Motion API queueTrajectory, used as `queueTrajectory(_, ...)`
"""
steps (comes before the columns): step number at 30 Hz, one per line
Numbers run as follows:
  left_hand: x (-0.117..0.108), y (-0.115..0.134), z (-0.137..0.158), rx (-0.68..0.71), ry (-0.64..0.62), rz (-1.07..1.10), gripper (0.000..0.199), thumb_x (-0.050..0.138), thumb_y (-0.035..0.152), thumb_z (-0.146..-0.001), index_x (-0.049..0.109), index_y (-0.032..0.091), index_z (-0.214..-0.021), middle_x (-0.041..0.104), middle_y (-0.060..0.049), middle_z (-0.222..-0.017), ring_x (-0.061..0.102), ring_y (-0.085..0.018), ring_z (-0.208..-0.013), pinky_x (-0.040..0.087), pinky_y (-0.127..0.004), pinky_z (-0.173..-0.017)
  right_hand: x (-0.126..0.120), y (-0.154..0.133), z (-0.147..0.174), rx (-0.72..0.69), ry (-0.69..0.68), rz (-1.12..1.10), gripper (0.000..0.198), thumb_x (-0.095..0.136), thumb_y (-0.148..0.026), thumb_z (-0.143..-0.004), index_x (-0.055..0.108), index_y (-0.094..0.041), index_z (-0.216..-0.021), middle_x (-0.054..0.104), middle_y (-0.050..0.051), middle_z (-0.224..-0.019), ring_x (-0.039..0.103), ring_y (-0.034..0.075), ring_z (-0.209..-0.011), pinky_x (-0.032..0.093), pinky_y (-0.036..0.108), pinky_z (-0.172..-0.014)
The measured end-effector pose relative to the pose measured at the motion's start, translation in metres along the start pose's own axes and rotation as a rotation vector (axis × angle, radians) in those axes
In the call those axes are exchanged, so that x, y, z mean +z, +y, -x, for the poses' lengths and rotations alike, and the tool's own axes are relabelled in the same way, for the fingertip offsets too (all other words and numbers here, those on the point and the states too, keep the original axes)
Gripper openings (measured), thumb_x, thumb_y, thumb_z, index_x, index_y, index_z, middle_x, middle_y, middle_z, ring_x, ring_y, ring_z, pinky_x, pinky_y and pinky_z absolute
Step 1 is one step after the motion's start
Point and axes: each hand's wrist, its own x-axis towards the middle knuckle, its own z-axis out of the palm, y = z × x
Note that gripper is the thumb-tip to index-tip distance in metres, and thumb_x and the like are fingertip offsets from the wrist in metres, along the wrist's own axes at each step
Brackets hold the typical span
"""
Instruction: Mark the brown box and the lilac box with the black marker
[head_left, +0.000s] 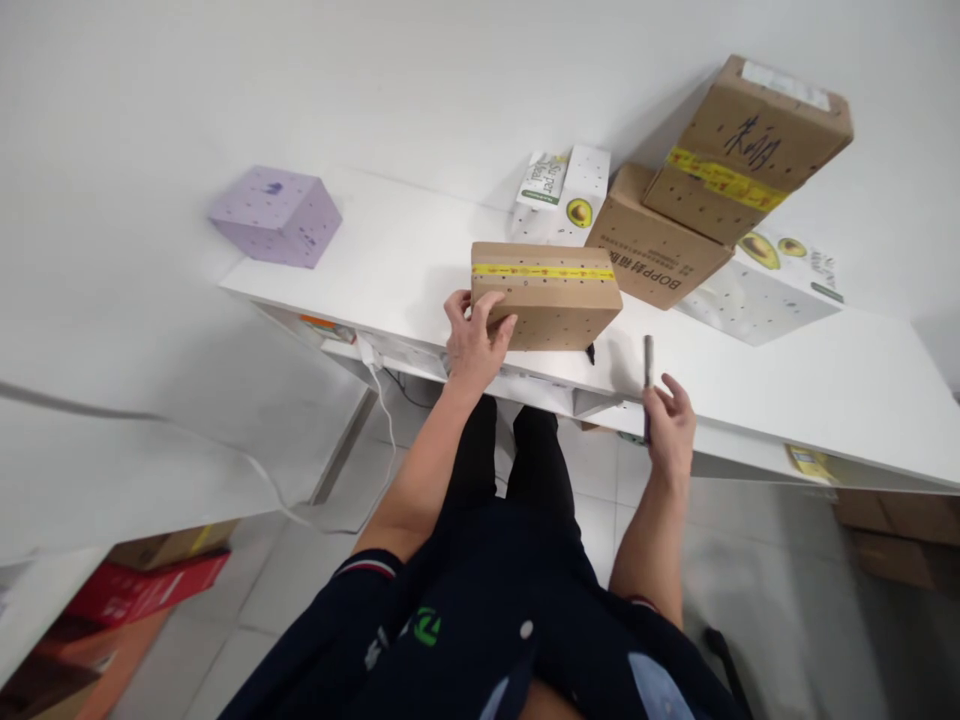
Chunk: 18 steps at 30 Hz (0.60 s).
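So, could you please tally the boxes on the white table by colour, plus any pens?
Brown cardboard boxes: 3, namely the taped box under the left hand, the printed box and the top box.
White avocado boxes: 2.
Purple box: 1.
Pen: 1, in the right hand.
Total: 7.

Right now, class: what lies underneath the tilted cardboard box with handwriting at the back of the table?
The handwritten box leans on a brown printed box and a white avocado-printed box. Where their tops meet it is covered.

Pen's [648, 372] lower end behind hand [670, 428]
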Motion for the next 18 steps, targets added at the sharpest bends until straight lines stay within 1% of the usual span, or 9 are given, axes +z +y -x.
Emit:
queueTrajectory(1, 0.0, 0.0, 0.0, -0.001, 0.003, 0.0, 0.047, 0.05, 0.06, -0.091, 0.056, 0.025, -0.122, 0.039, -0.014, -0.128, 0.046, -0.027, -0.128, 0.053, -0.045, -0.1, 0.001, -0.002, 0.013, 0.065, -0.045, -0.222, 0.066, 0.058, -0.059, -0.073, 0.058, -0.018, -0.125, 0.069, 0.013, -0.11, 0.067, 0.026, -0.09, 0.054, 0.044, -0.082)
queueTrajectory(3, 0.001, 0.0, 0.0, -0.003, 0.01, 0.002, 0.047, 0.05, 0.06, -0.091, 0.056, 0.025, -0.122, 0.039, -0.014, -0.129, 0.045, -0.027, -0.13, 0.052, -0.045, -0.101, 0.009, -0.009, 0.039, 0.164, -0.223, -0.612, 0.06, 0.046, -0.062, -0.078, 0.062, -0.019, -0.117, 0.07, 0.012, -0.109, 0.069, 0.025, -0.089, 0.056, 0.044, -0.08)
queueTrajectory(4, 0.001, 0.001, 0.001, -0.004, 0.011, 0.003, 0.047, 0.049, 0.06, -0.091, 0.055, 0.025, -0.122, 0.039, -0.014, -0.129, 0.043, -0.028, -0.131, 0.052, -0.045, -0.101, 0.016, -0.013, 0.05, 0.219, -0.316, -0.762, 0.059, 0.044, -0.062, -0.079, 0.063, -0.02, -0.116, 0.071, 0.011, -0.109, 0.069, 0.025, -0.089, 0.057, 0.044, -0.079)
queueTrajectory(6, 0.001, 0.002, 0.0, -0.006, 0.003, 0.003, 0.047, 0.049, 0.06, -0.091, 0.055, 0.025, -0.122, 0.039, -0.014, -0.13, 0.041, -0.028, -0.133, 0.051, -0.045, -0.102, 0.032, -0.02, 0.071, 0.34, -0.516, -0.948, 0.059, 0.044, -0.063, -0.081, 0.064, -0.02, -0.116, 0.072, 0.011, -0.109, 0.07, 0.025, -0.088, 0.059, 0.045, -0.076)
queueTrajectory(9, 0.0, 0.003, 0.0, -0.014, -0.009, 0.008, 0.046, 0.051, 0.059, -0.092, 0.055, 0.025, -0.122, 0.038, -0.013, -0.13, 0.042, -0.028, -0.132, 0.051, -0.045, -0.101, 0.061, -0.03, 0.095, 0.51, -0.736, -1.089, 0.062, 0.049, -0.064, -0.08, 0.065, -0.016, -0.116, 0.074, 0.013, -0.106, 0.071, 0.025, -0.084, 0.06, 0.041, -0.071)
queueTrajectory(13, 0.001, 0.002, 0.002, -0.054, -0.028, 0.042, 0.044, 0.055, 0.056, -0.091, 0.055, 0.026, -0.123, 0.036, -0.012, -0.132, 0.048, -0.028, -0.127, 0.053, -0.045, -0.097, 0.09, -0.048, 0.115, 0.674, -1.005, -1.173, 0.065, 0.048, -0.065, -0.081, 0.063, -0.015, -0.119, 0.073, 0.014, -0.113, 0.07, 0.025, -0.087, 0.06, 0.039, -0.07)
queueTrajectory(15, 0.003, 0.0, 0.002, -0.081, -0.032, 0.068, 0.044, 0.059, 0.054, -0.09, 0.055, 0.026, -0.123, 0.035, -0.012, -0.134, 0.048, -0.028, -0.126, 0.053, -0.045, -0.094, 0.098, -0.062, 0.12, 0.71, -1.098, -1.179, 0.067, 0.047, -0.067, -0.08, 0.061, -0.016, -0.121, 0.071, 0.014, -0.116, 0.07, 0.025, -0.087, 0.059, 0.041, -0.071)
queueTrajectory(17, 0.004, -0.002, 0.003, -0.106, -0.025, 0.098, 0.045, 0.06, 0.053, -0.09, 0.054, 0.025, -0.124, 0.033, -0.013, -0.137, 0.046, -0.028, -0.128, 0.052, -0.046, -0.093, 0.101, -0.076, 0.121, 0.707, -1.141, -1.166, 0.068, 0.049, -0.068, -0.078, 0.061, -0.016, -0.121, 0.071, 0.014, -0.116, 0.069, 0.027, -0.089, 0.059, 0.042, -0.073)
queueTrajectory(18, 0.004, -0.003, 0.003, -0.104, -0.046, 0.12, 0.045, 0.058, 0.053, -0.091, 0.053, 0.024, -0.125, 0.031, -0.013, -0.139, 0.043, -0.028, -0.13, 0.051, -0.048, -0.094, 0.101, -0.082, 0.12, 0.692, -1.146, -1.159, 0.068, 0.051, -0.068, -0.076, 0.061, -0.017, -0.12, 0.071, 0.013, -0.115, 0.069, 0.028, -0.09, 0.06, 0.043, -0.073)
